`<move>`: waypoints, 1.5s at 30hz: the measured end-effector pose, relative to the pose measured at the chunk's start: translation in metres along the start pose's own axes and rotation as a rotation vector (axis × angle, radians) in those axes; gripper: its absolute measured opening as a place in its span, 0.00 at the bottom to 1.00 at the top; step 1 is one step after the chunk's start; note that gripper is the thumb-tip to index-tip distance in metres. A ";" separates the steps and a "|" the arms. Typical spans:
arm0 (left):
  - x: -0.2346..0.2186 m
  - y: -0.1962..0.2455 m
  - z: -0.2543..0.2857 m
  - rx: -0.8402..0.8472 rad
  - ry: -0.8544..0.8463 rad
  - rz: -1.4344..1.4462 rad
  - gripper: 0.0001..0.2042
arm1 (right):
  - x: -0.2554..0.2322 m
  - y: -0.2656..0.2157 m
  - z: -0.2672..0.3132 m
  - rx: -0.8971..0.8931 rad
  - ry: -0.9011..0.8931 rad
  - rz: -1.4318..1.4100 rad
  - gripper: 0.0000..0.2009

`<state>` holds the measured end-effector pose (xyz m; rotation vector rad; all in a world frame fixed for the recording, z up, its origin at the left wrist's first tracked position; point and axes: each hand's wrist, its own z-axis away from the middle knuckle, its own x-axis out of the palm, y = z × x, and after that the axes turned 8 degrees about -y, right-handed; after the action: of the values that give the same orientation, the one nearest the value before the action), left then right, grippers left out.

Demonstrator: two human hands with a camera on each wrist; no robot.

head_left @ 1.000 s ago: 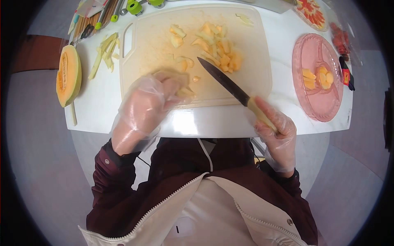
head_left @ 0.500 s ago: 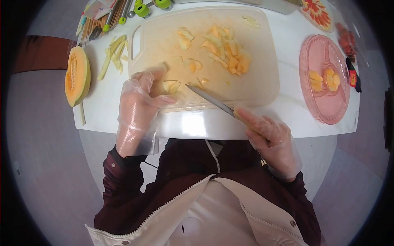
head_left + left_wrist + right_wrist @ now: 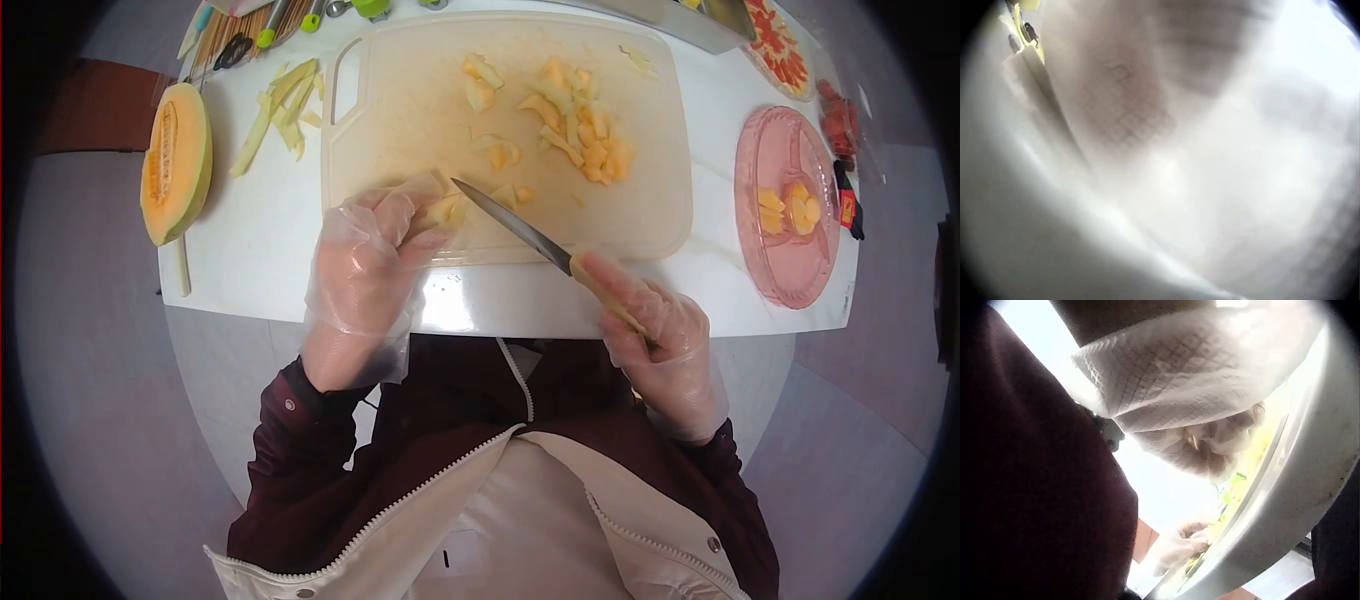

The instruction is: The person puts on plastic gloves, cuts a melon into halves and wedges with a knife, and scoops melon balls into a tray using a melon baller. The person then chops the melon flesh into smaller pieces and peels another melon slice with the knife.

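Observation:
My right hand (image 3: pixel 660 330), in a clear plastic glove, grips the pale handle of a kitchen knife (image 3: pixel 515 228). The dark blade points up and left over the cutting board (image 3: pixel 400 120), its tip right by my left fingertips. With gloved fingers, my left hand (image 3: pixel 365 245) holds a pale cantaloupe piece (image 3: pixel 447 208) at the board's near edge; the hand hides part of it. Cut cantaloupe chunks (image 3: pixel 590 130) lie heaped on the board, with smaller bits nearer the blade. Glove plastic blurs most of the left wrist view. The right wrist view shows both gloved hands at the table edge.
A cantaloupe half (image 3: pixel 180 165) and peel strips (image 3: pixel 285 105) lie left of the board. To the right stands a pink divided plate (image 3: pixel 775 265) holding some melon pieces. A metal tray (image 3: pixel 690 22), a plate of red slices (image 3: pixel 775 50) and green-handled tools (image 3: pixel 370 8) line the back.
My left hand has come to rest at the board's near edge with the cantaloupe piece. The knife tip has shifted down and left, from beside the heap to beside that piece.

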<state>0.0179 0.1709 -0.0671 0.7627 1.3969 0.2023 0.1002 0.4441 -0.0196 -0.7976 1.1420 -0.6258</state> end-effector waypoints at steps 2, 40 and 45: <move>-0.001 -0.001 0.002 0.012 0.029 -0.037 0.16 | -0.003 -0.001 0.002 0.016 -0.038 -0.024 0.25; -0.010 -0.022 0.027 0.212 0.003 0.215 0.21 | -0.001 -0.014 -0.004 -0.070 -0.120 0.218 0.28; -0.012 -0.023 0.026 0.271 -0.042 0.127 0.21 | -0.001 -0.016 -0.003 -0.171 -0.142 0.359 0.39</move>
<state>0.0323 0.1374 -0.0713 1.0758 1.3520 0.0950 0.0970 0.4349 -0.0071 -0.7444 1.1807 -0.1723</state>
